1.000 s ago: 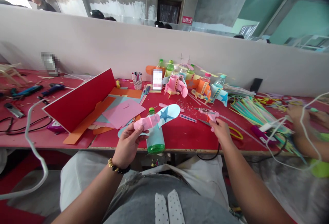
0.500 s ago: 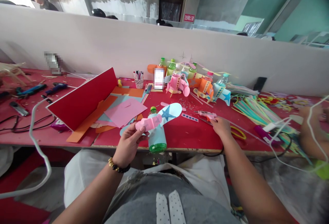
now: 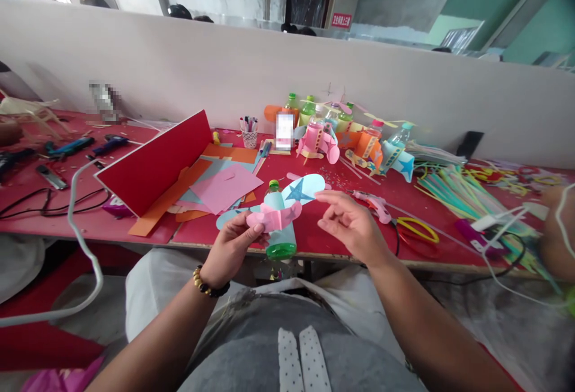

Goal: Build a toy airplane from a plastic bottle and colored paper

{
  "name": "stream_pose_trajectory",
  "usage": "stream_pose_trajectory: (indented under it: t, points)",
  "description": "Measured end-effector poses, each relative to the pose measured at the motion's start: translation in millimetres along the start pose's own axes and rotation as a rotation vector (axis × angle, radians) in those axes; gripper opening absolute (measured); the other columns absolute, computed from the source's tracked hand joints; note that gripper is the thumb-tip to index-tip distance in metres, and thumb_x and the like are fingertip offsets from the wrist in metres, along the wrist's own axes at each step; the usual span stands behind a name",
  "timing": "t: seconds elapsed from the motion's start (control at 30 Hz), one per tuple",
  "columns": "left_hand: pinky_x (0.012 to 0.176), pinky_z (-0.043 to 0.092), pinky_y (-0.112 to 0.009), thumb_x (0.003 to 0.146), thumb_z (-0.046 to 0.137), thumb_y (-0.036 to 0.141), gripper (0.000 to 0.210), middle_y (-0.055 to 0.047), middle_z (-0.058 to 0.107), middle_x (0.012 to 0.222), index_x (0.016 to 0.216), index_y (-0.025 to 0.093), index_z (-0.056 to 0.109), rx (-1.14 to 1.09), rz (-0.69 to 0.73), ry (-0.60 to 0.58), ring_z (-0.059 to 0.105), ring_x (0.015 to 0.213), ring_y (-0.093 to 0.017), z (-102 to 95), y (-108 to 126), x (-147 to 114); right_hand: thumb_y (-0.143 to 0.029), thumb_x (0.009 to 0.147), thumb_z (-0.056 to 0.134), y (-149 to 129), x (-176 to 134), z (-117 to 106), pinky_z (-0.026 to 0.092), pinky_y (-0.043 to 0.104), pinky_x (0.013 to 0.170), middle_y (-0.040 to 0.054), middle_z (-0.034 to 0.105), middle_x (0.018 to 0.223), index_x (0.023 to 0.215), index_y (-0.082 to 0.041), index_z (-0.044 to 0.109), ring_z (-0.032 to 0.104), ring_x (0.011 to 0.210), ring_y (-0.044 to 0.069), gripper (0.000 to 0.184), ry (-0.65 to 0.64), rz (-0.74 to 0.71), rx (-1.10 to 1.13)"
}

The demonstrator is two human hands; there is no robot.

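Pink paper, folded into a small piece [image 3: 275, 217], is pinched between the left hand's [image 3: 231, 247] thumb and fingers, in front of a green bottle [image 3: 281, 251] wrapped in light blue at the near edge of the red table [image 3: 324, 241]. The right hand [image 3: 353, 225] is open, fingers loosely bent beside the starred blue wing [image 3: 309, 188]; whether they touch it, I cannot tell. Right of that lie a pink glue gun [image 3: 378, 207] and yellow-handled scissors [image 3: 418, 230]; left, coloured sheets [image 3: 224, 188]; far, decorated bottles [image 3: 314, 137].
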State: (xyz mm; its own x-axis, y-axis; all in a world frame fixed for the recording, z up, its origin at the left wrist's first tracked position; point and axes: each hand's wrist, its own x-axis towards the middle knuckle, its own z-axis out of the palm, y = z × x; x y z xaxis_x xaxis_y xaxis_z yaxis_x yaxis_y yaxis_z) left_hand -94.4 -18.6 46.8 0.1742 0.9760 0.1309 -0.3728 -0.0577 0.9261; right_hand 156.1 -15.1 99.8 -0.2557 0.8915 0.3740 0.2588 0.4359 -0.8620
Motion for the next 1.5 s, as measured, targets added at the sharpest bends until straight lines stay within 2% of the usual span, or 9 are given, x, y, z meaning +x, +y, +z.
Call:
stream_pose_trajectory:
  t: [0.07, 0.17, 0.3, 0.37, 0.63, 0.8, 0.93, 1.2, 1.5]
  points:
    - [0.063, 0.053, -0.025, 0.082, 0.069, 0.027, 0.009, -0.002, 0.065, 0.07, 0.078, 0.018, 0.067, 0.014, 0.019, -0.017, 0.062, 0.064, -0.013, -2.7, 3.9, -1.0, -0.029, 0.083, 0.067, -2.3, 10.3, 12.4, 0.049, 0.024, 0.057, 0.0083, 0.058, 0.124, 0.127, -0.025, 0.057, 0.057, 0.068, 0.011, 0.045, -0.079, 0.022, 0.0]
    - [0.065, 0.052, -0.025, 0.082, 0.069, 0.026, 0.011, -0.002, 0.065, 0.068, 0.076, 0.018, 0.067, 0.061, 0.082, -0.027, 0.061, 0.065, -0.013, -9.9, 11.4, -1.2, -0.028, 0.082, 0.069, 0.5, 24.7, 26.8, 0.049, 0.025, 0.061, 0.0051, 0.064, 0.109, 0.126, -0.025, 0.058, 0.057, 0.07, 0.012, 0.045, -0.145, 0.009, -0.046]
    - [0.067, 0.049, -0.026, 0.082, 0.069, 0.025, 0.009, -0.003, 0.066, 0.071, 0.077, 0.017, 0.069, 0.18, 0.144, -0.043, 0.061, 0.067, -0.014, -22.9, 18.8, -1.8, -0.021, 0.085, 0.066, 3.7, 34.0, 41.0, 0.047, 0.027, 0.07, 0.0005, 0.064, 0.082, 0.095, -0.021, 0.069, 0.058, 0.075, 0.015, 0.011, -0.181, -0.089, -0.069]
    - [0.068, 0.048, -0.025, 0.081, 0.07, 0.023, 0.007, -0.003, 0.066, 0.072, 0.078, 0.017, 0.071, 0.248, 0.169, -0.038, 0.06, 0.069, -0.013, -28.8, 19.1, -2.0, -0.021, 0.086, 0.065, 6.1, 35.1, 45.8, 0.045, 0.027, 0.067, 0.0004, 0.063, 0.077, 0.083, -0.019, 0.068, 0.057, 0.073, 0.015, 0.005, -0.195, -0.115, -0.061]
    - [0.064, 0.047, -0.023, 0.079, 0.072, 0.024, 0.008, -0.003, 0.067, 0.075, 0.083, 0.017, 0.072, 0.4, 0.258, 0.06, 0.059, 0.069, -0.013, -40.0, 4.5, -2.7, -0.021, 0.091, 0.059, 30.2, 34.4, 55.2, 0.05, 0.03, 0.077, 0.0027, 0.072, 0.091, 0.095, -0.022, 0.07, 0.066, 0.085, 0.019, 0.012, -0.207, -0.16, -0.076]
    - [0.076, 0.051, -0.029, 0.086, 0.064, 0.022, 0.011, -0.007, 0.07, 0.09, 0.092, 0.017, 0.072, 0.421, 0.289, 0.01, 0.064, 0.082, -0.017, -39.1, -11.4, -8.6, -0.023, 0.095, 0.052, 43.0, 21.1, 51.0, 0.052, 0.03, 0.079, 0.0035, 0.073, 0.1, 0.106, -0.025, 0.069, 0.068, 0.09, 0.019, 0.02, -0.206, -0.17, -0.127]
    - [0.085, 0.051, -0.033, 0.088, 0.061, 0.018, 0.011, -0.008, 0.071, 0.095, 0.092, 0.019, 0.072, 0.441, 0.379, -0.015, 0.065, 0.093, -0.019, -30.8, -23.7, -7.3, -0.02, 0.095, 0.052, 49.6, 9.3, 43.3, 0.052, 0.029, 0.081, 0.0033, 0.073, 0.102, 0.107, -0.025, 0.069, 0.068, 0.093, 0.018, 0.021, -0.133, -0.198, -0.167]
    - [0.077, 0.052, -0.029, 0.086, 0.062, 0.013, 0.016, -0.006, 0.072, 0.09, 0.095, 0.021, 0.072, 0.561, 0.509, -0.047, 0.066, 0.085, -0.016, -13.8, -29.4, 5.9, -0.018, 0.094, 0.052, 59.1, -4.7, 30.4, 0.053, 0.031, 0.085, 0.0026, 0.073, 0.104, 0.11, -0.027, 0.07, 0.067, 0.096, 0.019, 0.025, -0.057, -0.151, -0.142]
    - [0.076, 0.055, -0.028, 0.086, 0.054, 0.003, 0.033, -0.006, 0.073, 0.096, 0.102, 0.024, 0.074, 0.651, 0.683, -0.052, 0.068, 0.087, -0.015, -22.4, -35.9, 12.4, -0.011, 0.088, 0.054, 74.3, -11.4, 28.4, 0.056, 0.031, 0.087, -0.0002, 0.074, 0.105, 0.11, -0.031, 0.072, 0.07, 0.095, 0.018, 0.034, 0.059, -0.222, -0.105]
